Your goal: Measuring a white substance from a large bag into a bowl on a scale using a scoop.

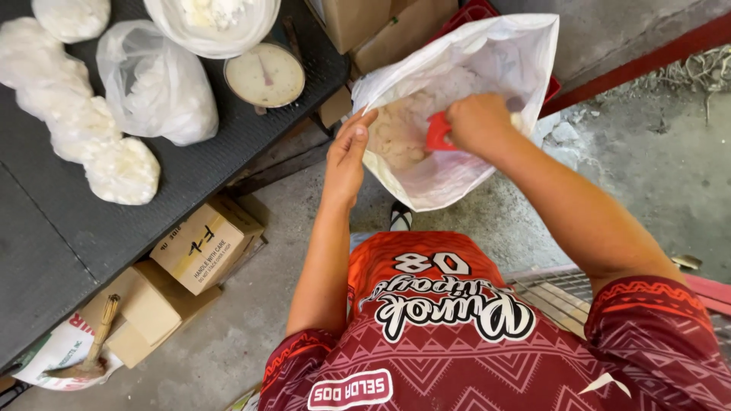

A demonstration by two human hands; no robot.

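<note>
Large white sack point(457, 164) standing open on the concrete floor point(251, 320), mouth turned up toward the camera, partly filled with pale whitish pieces point(400, 133). Red crate point(476, 11) partly visible behind the sack.

Right hand point(478, 122) inside the sack mouth, fingers closed around a small red scoop point(439, 133), scoop resting against the pale contents. Left hand point(346, 156) at the near-left rim of the sack, fingers extended and close together, touching or just beside the rim; actual grip on the rim not determinable. Nothing seen enclosed in the left hand. Hands apart, sack opening between them.

Dark surface point(190, 175) to the left of the sack. On it: four tied clear bags of white material point(84, 114), lying near one another, and a round dial scale point(264, 74) carrying a white bowl point(213, 27) lined with plastic, holding white material.

Under the surface edge: several cardboard boxes point(202, 243) on the floor, and a small hand broom point(95, 350) lying on a printed sack point(57, 354). Further cardboard boxes point(381, 27) behind the scale, beside the sack.

Red patterned jersey point(457, 342) in the foreground. Metal grating point(552, 293) on the floor at lower right.
</note>
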